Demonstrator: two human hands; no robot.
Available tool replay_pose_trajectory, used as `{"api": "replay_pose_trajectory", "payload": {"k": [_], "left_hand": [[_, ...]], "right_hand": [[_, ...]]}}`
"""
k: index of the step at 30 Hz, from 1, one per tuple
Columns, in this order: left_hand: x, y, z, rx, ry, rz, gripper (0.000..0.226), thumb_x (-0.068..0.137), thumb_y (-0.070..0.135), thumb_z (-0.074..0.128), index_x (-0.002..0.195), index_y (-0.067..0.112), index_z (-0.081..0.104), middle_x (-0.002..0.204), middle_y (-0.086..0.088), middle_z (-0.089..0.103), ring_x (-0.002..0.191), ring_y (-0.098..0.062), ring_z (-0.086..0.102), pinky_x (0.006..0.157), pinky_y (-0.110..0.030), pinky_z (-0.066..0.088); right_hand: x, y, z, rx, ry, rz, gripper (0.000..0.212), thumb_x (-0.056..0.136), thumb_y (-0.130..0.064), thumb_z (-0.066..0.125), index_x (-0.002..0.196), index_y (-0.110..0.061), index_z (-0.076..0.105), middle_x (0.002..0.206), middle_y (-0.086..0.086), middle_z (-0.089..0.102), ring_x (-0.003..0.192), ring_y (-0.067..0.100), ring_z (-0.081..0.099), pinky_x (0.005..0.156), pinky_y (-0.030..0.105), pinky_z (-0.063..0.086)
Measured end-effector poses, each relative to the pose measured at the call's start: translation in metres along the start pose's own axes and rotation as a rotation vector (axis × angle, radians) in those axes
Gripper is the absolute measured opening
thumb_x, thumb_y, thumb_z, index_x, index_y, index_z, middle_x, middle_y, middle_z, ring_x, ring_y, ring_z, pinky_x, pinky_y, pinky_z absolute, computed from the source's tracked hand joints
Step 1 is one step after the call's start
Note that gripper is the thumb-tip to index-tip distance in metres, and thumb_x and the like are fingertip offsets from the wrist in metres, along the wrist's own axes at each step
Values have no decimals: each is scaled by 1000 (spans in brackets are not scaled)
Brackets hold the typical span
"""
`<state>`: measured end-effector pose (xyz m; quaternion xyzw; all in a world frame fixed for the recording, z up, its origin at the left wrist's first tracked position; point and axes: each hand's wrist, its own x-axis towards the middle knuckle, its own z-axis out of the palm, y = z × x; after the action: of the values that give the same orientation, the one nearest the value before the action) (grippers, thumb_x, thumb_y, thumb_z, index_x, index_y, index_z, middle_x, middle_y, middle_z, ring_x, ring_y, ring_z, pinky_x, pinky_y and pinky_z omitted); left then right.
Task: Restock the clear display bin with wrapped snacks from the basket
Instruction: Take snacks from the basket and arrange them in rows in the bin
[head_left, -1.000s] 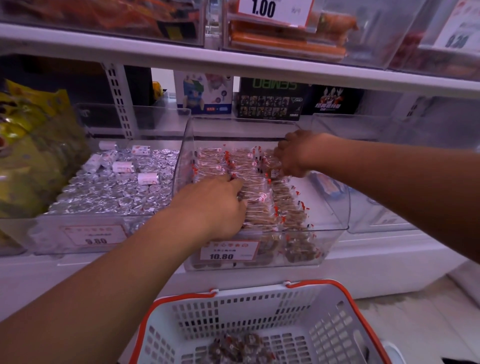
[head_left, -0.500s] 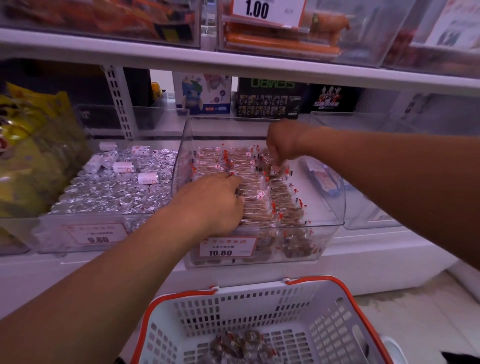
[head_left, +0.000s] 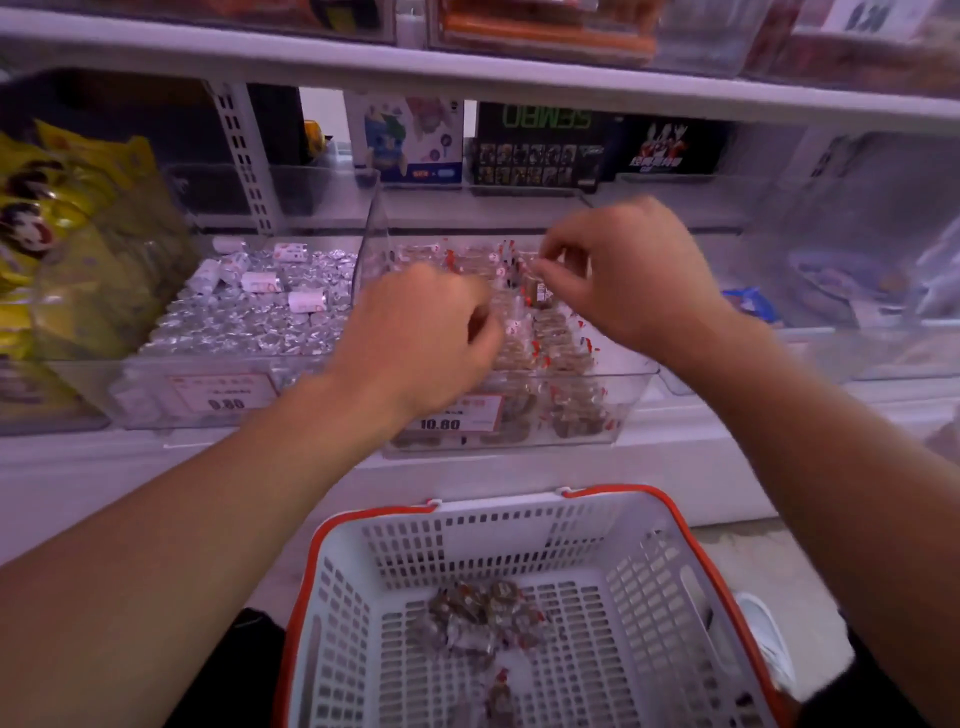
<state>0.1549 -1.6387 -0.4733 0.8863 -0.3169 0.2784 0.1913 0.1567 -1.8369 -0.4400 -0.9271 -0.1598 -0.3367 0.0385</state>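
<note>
the right hand (head_left: 631, 275) has been drawn back from the rear of the clear display bin (head_left: 631, 387) toward its middle, and the left hand (head_left: 421, 338) has been raised off the wrapped snacks (head_left: 558, 338), fingers curled.

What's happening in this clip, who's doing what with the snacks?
A person is stocking a clear display bin on a shop shelf. Both hands are over the rows of wrapped snacks in it: the left hand is curled above the rows, though what it holds is hidden, and the right hand pinches one wrapped piece near the back. Below, a white basket with an orange rim has a small pile of wrapped snacks left.
</note>
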Motion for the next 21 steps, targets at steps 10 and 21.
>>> {"api": "replay_pose_trajectory", "payload": {"k": [10,21], "left_hand": [[-193,-5,111,165,-1151,-166,21,88,35,55,87,15,65,99,-10,69,90,-31,65,75,-36,54],[-305,2,235,-147,-1276,-848,100,83,47,75,157,29,11,166,-5,2,146,-38,25,113,-49,35]], "right_hand": [[-307,-58,167,414,-1461,321,84,78,-33,81,148,-14,37,152,10,39,137,26,40,107,27,33],[-412,-84,249,263,-1387,-30,101,78,-43,73,154,-38,8,163,15,-2,122,42,52,87,45,50]]}}
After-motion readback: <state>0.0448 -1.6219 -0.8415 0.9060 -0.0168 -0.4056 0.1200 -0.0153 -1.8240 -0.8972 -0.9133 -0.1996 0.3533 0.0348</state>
